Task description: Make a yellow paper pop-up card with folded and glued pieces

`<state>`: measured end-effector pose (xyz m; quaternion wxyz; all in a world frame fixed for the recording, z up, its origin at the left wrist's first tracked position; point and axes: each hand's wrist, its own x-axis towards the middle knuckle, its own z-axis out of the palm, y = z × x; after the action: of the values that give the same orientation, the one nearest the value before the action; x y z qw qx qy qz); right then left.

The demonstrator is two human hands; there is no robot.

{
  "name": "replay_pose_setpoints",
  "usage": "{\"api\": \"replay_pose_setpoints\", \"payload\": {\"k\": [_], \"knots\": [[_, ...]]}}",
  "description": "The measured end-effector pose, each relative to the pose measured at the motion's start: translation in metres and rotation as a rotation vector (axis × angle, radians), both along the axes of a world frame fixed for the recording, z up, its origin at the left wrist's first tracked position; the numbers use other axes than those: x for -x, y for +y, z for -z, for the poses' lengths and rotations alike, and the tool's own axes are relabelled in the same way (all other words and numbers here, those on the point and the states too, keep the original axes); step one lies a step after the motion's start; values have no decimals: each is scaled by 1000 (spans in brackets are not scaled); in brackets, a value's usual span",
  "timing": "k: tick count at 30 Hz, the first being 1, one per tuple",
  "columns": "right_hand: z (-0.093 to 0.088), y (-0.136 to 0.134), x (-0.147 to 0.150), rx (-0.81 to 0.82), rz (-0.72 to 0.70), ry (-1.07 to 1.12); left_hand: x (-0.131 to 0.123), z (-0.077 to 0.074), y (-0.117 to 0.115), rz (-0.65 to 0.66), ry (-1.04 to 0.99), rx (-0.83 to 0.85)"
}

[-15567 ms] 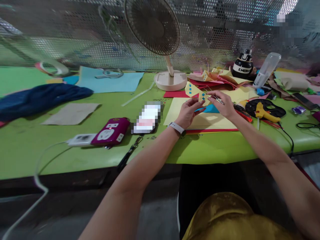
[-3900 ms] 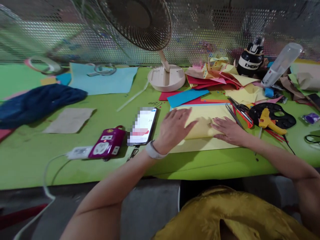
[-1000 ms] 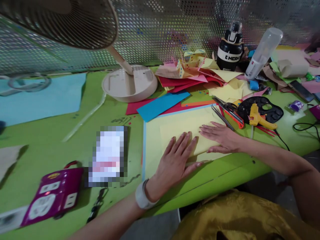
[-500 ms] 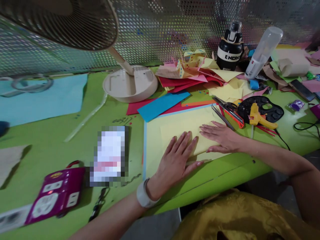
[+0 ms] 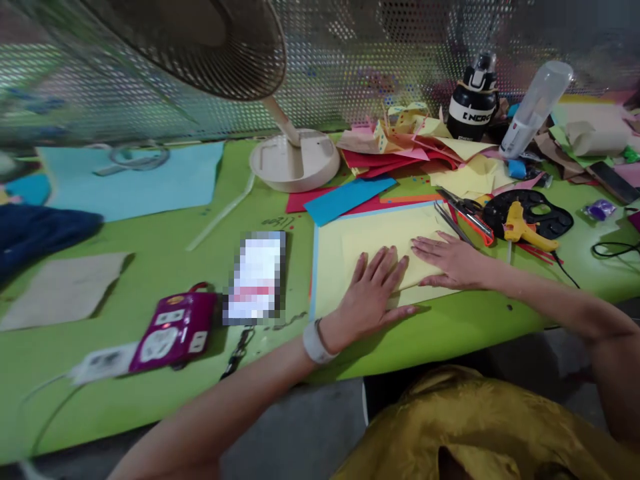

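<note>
My left hand (image 5: 374, 290) lies flat with fingers spread on a pale yellow sheet of paper (image 5: 356, 250). To its right, my right hand (image 5: 447, 260) also rests flat on the same sheet, fingers stretched toward the left. Beneath it is a larger pale yellow sheet (image 5: 327, 267) with a light blue edge along its left and top. Parts of both sheets are hidden under my hands. A pair of tweezers (image 5: 454, 223) lies just beyond my right hand, beside an orange box cutter (image 5: 477, 227). A blue paper strip (image 5: 347, 200) sits behind the sheets.
Left of the sheets lie a phone (image 5: 257, 277) with a blurred screen and a purple power strip (image 5: 175, 330). A fan's base (image 5: 300, 163) stands behind. Paper scraps (image 5: 405, 147), a black bottle (image 5: 471, 110) and a yellow glue gun (image 5: 525, 227) are at the back and right.
The view has swung left, so things appear further right and more of the table's left side shows. My hands stay flat on the paper in nearly the same place.
</note>
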<state>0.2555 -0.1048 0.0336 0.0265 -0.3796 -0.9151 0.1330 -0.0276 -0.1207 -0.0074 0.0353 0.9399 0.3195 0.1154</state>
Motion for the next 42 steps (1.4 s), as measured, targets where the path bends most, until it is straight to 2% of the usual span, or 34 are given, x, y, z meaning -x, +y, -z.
{"api": "replay_pose_setpoints", "payload": {"k": [4, 7, 11, 16, 22, 27, 33, 37, 42], "knots": [[-7, 1, 1, 13, -6, -60, -4, 2, 3, 13, -6, 9], [-9, -7, 16, -30, 18, -113, -7, 1, 6, 15, 14, 28], [0, -27, 44, -111, 95, -150, -9, -2, 10, 26, 59, 74], [13, -40, 60, -205, 179, -80, -6, -3, 16, 55, 103, 102], [7, -45, 72, -110, 268, -152, -7, -4, 19, 48, 181, 136], [8, -53, 45, -60, 256, -210, -9, -14, 13, 7, 169, 152], [17, -61, 2, -70, 273, -165, 12, -21, 12, 74, 209, 174], [17, -63, -8, -69, 286, -174, 31, -25, 9, 97, 253, 194], [15, -62, -8, -59, 303, -170, 62, -29, 1, 28, 319, 229]]}}
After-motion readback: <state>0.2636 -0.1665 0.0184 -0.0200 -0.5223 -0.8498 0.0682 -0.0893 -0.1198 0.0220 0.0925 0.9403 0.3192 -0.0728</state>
